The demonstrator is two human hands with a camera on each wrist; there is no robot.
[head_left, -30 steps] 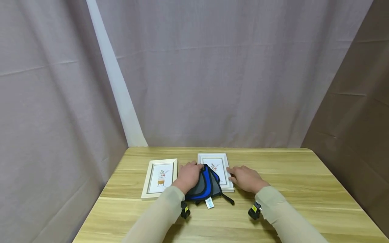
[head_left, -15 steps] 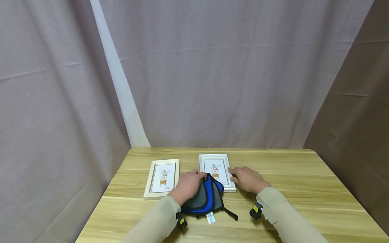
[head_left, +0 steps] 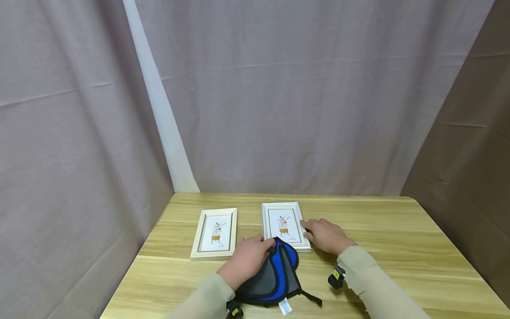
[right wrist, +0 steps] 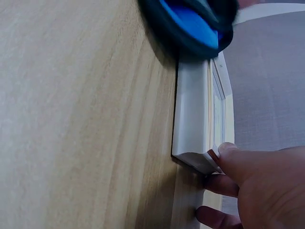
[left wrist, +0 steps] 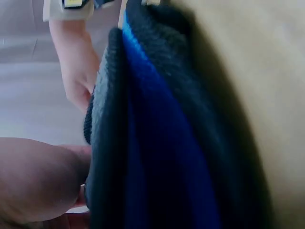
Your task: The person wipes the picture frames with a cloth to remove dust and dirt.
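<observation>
A blue and grey cloth piece with black edging [head_left: 259,283] is pinched at its top by my left hand [head_left: 246,259], over the table just in front of the white picture frame [head_left: 268,221]. It has a black strap and a white label. The left wrist view shows its dark blue folds [left wrist: 157,119] close up, with the left hand [left wrist: 38,179] beside them. My right hand [head_left: 326,235] grips the white frame's right edge. In the right wrist view the thumb [right wrist: 228,149] lies on the frame's face, while other fingers reach below its edge.
A cream picture frame [head_left: 194,241] with a similar plant print lies flat to the left of the white one. Both rest on the wood-grain table [head_left: 378,221]. Grey curtain [head_left: 279,110] hangs behind the far edge.
My left hand has drawn the cloth piece back towards me, uncovering more of the white frame's print. The right hand has stayed at that frame's edge.
</observation>
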